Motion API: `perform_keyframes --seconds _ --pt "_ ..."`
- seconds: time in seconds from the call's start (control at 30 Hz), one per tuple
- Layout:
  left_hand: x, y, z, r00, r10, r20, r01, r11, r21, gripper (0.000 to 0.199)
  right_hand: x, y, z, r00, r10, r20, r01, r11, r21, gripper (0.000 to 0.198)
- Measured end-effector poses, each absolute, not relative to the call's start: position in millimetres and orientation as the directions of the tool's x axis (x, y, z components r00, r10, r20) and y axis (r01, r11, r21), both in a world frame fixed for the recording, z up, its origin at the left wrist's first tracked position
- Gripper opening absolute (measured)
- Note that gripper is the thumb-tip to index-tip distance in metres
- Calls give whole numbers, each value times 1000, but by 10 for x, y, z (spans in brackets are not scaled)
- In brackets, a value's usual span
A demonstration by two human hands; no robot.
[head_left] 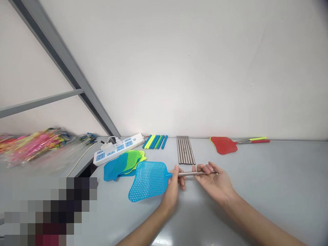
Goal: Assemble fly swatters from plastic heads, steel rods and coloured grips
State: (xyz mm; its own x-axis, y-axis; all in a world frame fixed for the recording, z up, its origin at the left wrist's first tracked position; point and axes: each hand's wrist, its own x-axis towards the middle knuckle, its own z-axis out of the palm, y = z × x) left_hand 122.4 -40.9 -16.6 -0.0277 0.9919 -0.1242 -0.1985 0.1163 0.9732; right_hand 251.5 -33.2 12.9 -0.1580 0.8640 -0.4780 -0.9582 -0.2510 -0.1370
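My left hand (173,191) is closed around the neck of a blue fly swatter (151,179), where its perforated head meets a thin metal rod (188,174). My right hand (216,182) grips that rod nearer its far end, palm turned up and fingers curled over it. The swatter is held level, just above the grey table, with its head to the left. No coloured grip shows on the rod. Behind my hands lies a row of several metal rods (186,150). Left of them is a row of blue, yellow and green handle grips (155,141).
Loose blue and green swatter heads (116,167) are piled at left, against a white power strip (120,148). Swatters with a red head (224,145) and coloured handles lie at the back right. Bagged colourful items (38,145) sit beyond a grey metal frame (69,65).
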Motion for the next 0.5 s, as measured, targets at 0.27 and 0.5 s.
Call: perform_keyframes --seconds 0.27,0.5 --pt "1256 -447 -142 157 987 -27 -57 36 998 39 2443 -399 133 -220 848 -483 -945 -308 -110 29" --pt "1206 -415 -86 158 987 -26 -25 30 999 37 2439 -381 160 -224 862 -455 -920 -341 -194 22"
